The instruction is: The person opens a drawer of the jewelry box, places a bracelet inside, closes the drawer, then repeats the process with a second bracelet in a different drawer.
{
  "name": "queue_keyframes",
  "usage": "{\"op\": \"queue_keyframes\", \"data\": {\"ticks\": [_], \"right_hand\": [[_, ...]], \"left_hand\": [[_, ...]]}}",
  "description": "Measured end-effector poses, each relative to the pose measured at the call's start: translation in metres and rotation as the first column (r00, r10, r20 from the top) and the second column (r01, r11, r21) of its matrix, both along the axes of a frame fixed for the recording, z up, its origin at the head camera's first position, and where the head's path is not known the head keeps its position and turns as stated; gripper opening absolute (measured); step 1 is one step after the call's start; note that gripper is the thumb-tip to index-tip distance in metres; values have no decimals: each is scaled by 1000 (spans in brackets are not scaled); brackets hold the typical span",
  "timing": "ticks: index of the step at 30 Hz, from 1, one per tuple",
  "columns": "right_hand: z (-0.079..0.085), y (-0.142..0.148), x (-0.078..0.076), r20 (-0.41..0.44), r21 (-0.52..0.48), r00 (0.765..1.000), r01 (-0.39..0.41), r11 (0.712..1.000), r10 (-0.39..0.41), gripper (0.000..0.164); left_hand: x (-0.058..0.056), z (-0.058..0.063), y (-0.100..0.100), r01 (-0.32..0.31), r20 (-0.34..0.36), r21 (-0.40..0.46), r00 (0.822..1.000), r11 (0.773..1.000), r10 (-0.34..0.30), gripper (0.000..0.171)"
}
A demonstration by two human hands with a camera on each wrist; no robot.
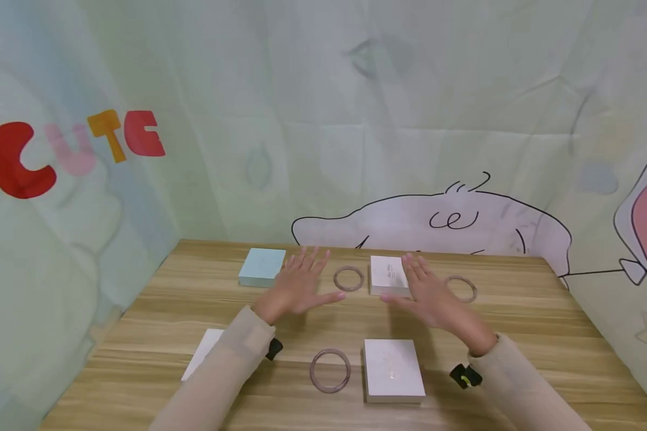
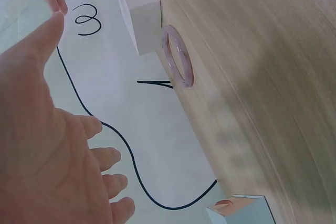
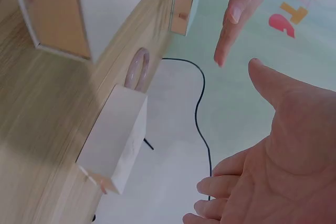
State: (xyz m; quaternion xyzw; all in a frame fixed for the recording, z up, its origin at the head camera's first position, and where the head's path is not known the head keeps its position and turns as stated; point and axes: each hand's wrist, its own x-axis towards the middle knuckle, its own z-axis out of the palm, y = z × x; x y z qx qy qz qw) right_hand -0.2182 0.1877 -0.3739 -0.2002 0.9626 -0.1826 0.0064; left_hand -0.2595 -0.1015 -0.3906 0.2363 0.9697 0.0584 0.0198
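Both hands are held above the table with fingers extended and nothing in them. My left hand point(image 1: 298, 286) is nearest the light blue box point(image 1: 263, 266) at the back left, with a purple bangle point(image 1: 348, 279) to its right. My right hand point(image 1: 433, 297) hovers by the back white box point(image 1: 386, 275), partly covering it in the head view; another bangle point(image 1: 466, 290) lies beyond its wrist. Nearer the front, a third bangle point(image 1: 330, 371) lies flat beside a white box point(image 1: 393, 370) with faint lettering. A white box point(image 1: 205, 349) at the left is half hidden by the left sleeve.
The wooden table point(image 1: 156, 317) ends at a printed cloth curtain point(image 1: 323, 149) at its back, left and right. Black straps point(image 1: 466, 376) show below the right sleeve, and the left wrist has a similar dark piece point(image 1: 274, 348).
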Motion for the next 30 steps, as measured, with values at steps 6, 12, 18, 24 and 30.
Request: {"op": "queue_keyframes", "data": {"ticks": [6, 12, 18, 24, 30], "right_hand": [[4, -12, 1, 28, -7, 999, -21, 1000, 21, 99], [7, -25, 2, 17, -25, 998, -55, 998, 56, 98], [11, -36, 7, 46, -27, 995, -90, 996, 91, 97], [13, -45, 12, 66, -25, 991, -117, 993, 119, 95], [15, -56, 17, 82, -21, 987, -138, 990, 139, 92]], "left_hand": [[6, 6, -6, 17, 7, 10, 1000, 1000, -17, 102], [11, 8, -14, 37, -5, 47, 999, 998, -37, 100], [13, 8, -22, 68, -6, 73, 998, 995, -68, 99], [18, 13, -29, 88, 23, 88, 996, 992, -91, 98], [25, 17, -35, 86, 44, 87, 995, 993, -90, 96]]}}
